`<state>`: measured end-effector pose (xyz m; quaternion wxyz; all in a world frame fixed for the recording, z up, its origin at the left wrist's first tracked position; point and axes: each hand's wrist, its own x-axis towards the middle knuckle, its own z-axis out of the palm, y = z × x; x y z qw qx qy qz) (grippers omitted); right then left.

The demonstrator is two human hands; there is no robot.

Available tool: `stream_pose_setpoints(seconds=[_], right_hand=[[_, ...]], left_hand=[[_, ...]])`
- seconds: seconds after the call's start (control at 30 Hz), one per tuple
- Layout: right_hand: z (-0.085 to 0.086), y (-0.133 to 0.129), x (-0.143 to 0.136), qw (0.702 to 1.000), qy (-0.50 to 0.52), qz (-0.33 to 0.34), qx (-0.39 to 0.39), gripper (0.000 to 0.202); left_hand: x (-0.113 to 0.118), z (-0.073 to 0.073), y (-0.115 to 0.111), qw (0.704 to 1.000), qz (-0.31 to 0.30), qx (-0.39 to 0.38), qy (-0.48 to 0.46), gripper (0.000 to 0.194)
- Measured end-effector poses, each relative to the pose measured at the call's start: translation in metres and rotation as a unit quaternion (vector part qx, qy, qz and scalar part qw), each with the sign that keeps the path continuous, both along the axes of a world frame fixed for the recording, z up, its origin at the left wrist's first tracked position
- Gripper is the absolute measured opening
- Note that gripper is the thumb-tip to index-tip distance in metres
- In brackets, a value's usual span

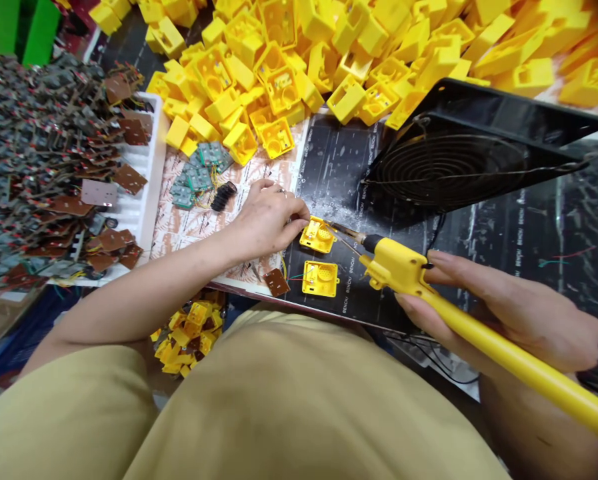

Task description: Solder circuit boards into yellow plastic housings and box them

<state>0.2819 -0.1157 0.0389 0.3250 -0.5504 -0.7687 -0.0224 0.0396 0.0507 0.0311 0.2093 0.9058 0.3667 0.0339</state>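
Note:
My right hand is wrapped round a yellow soldering gun, its thin metal tip reaching the right side of a small open yellow housing. At that housing's upper left corner my left hand has thumb and forefinger pinched together; what lies between them is too small to make out. Just below sits a second yellow housing, open side up, with thin wires running left to a brown circuit board. Both housings lie on the black bench mat.
A black fan stands behind the soldering gun. Yellow housings are heaped at the back. On the left, a white tray holds many circuit boards. Green boards and a black coiled part lie left of my left hand.

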Motion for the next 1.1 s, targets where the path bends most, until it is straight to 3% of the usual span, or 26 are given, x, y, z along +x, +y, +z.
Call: stream_pose_setpoints(seconds=[0.13,0.37,0.5,0.63,0.77,0.83,0.93,1.1], right_hand=[[-0.001,-0.001,-0.003,0.999,-0.008,-0.030,0.016,0.026],[-0.007,0.004,-0.005,0.993,0.067,0.091,0.041,0.033],[-0.006,0.010,-0.010,0.992,0.054,0.103,0.050,0.033],[0.008,0.013,-0.018,0.992,0.030,0.115,0.029,0.024],[0.024,0.008,-0.021,0.993,0.033,0.105,-0.041,0.014],[0.026,0.004,-0.017,0.995,0.047,0.084,-0.037,0.016],[0.021,-0.001,-0.009,0.996,0.075,0.014,-0.038,0.016],[0.005,-0.005,0.000,0.995,0.082,0.014,-0.063,0.002]], left_hand=[[0.004,0.002,-0.002,1.000,0.011,-0.002,-0.009,0.022],[0.016,0.006,0.003,0.998,-0.012,0.030,0.045,0.021],[0.024,0.011,0.005,0.994,-0.042,0.053,0.084,0.022],[0.032,0.018,0.007,0.989,-0.061,0.058,0.122,0.020],[0.035,0.019,0.008,0.988,-0.065,0.061,0.127,0.018],[0.034,0.018,0.009,0.988,-0.066,0.066,0.124,0.018],[0.033,0.017,0.010,0.988,-0.073,0.071,0.114,0.017],[0.035,0.019,0.010,0.985,-0.070,0.062,0.145,0.019]])
